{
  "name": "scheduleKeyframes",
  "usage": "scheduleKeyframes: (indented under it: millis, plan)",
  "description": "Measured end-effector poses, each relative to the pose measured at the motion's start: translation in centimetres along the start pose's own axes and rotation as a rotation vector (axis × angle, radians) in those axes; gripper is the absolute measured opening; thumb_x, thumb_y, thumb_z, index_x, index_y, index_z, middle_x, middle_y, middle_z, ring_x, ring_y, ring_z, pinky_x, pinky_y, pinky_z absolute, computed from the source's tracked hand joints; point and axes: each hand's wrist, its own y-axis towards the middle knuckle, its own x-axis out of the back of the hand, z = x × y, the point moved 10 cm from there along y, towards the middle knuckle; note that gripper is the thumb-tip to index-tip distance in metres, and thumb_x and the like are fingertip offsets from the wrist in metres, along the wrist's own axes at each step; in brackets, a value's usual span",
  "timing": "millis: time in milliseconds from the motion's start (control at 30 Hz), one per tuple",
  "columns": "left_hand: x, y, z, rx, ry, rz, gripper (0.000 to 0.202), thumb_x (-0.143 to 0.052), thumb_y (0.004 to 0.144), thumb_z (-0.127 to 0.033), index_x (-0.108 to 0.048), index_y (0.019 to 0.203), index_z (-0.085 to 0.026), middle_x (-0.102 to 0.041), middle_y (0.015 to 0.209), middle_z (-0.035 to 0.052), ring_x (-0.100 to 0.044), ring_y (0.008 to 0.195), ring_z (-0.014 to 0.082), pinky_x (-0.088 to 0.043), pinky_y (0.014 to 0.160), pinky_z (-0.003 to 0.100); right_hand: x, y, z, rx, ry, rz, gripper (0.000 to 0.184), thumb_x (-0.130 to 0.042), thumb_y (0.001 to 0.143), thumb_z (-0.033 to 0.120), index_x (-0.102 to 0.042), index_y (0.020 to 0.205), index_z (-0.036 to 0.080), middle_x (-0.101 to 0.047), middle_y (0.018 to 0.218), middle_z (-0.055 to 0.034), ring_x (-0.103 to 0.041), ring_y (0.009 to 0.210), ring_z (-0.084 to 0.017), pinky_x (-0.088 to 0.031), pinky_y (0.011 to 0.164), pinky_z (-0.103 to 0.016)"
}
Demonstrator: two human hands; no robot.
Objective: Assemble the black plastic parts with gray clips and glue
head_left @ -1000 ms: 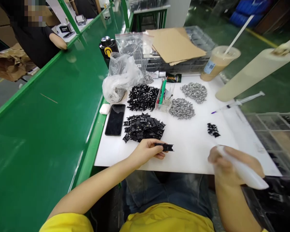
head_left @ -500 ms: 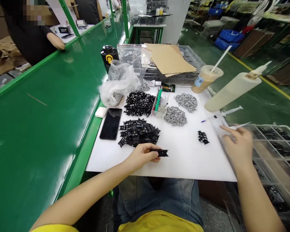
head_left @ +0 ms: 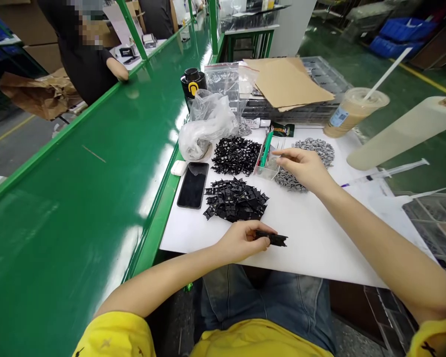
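Apparently a black plastic strip [head_left: 271, 239] is pinched in the left hand [head_left: 241, 242] above a white work board [head_left: 312, 258], while the right hand [head_left: 301, 168] is held open over grey parts [head_left: 314, 151] farther along, a green conveyor belt [head_left: 78, 223] lying left of both.

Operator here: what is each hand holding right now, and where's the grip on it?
The left hand grips a flat black plastic part by its near end, the rest sticking out past the fingers. The right hand shows nothing held.

Black strip [head_left: 272, 239], seemingly unpatterned
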Motion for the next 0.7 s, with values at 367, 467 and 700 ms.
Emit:
scheduleKeyframes:
  millis: [367, 467, 700]
  plan:
    - [0.1, 0.0, -0.4, -0.006, -0.026, -0.023, 0.023, -0.063, 0.072, -0.017, -0.067, 0.094, -0.011, -0.066, 0.080, 0.0070, -0.058, 0.067, 0.0123, -0.048, 0.067, 0.027, 4.1, -1.9, 5.2, 0.308, 0.132, -0.349, 0.014, -0.063, 0.080, 0.032, -0.071, 0.079, 0.020, -0.059, 0.059, 0.0011, -0.043, 0.048, -0.009, -0.034, 0.046, -0.025]
    - [0.2, 0.0, -0.5, -0.007, -0.043, -0.041, 0.022, -0.064, 0.072, -0.017, -0.067, 0.093, -0.011, -0.066, 0.082, 0.0067, -0.059, 0.069, 0.0128, -0.049, 0.069, 0.028, 6.4, -6.4, 7.7, 0.522, 0.291, -0.478, 0.012, -0.062, 0.083, 0.028, -0.072, 0.082, 0.023, -0.057, 0.057, 0.0009, -0.049, 0.048, -0.010, -0.037, 0.045, -0.027]
    - [0.5, 0.2, -0.6, 0.024, -0.151, -0.066, 0.018, -0.063, 0.073, -0.013, -0.066, 0.091, -0.011, -0.065, 0.076, 0.0037, -0.060, 0.066, 0.0107, -0.050, 0.071, 0.027, 3.7, -13.8, 7.8, 0.731, 0.441, -0.272, 0.014, -0.057, 0.081, 0.022, -0.071, 0.086, 0.021, -0.060, 0.056, -0.0002, -0.052, 0.043, -0.014, -0.035, 0.035, -0.028]
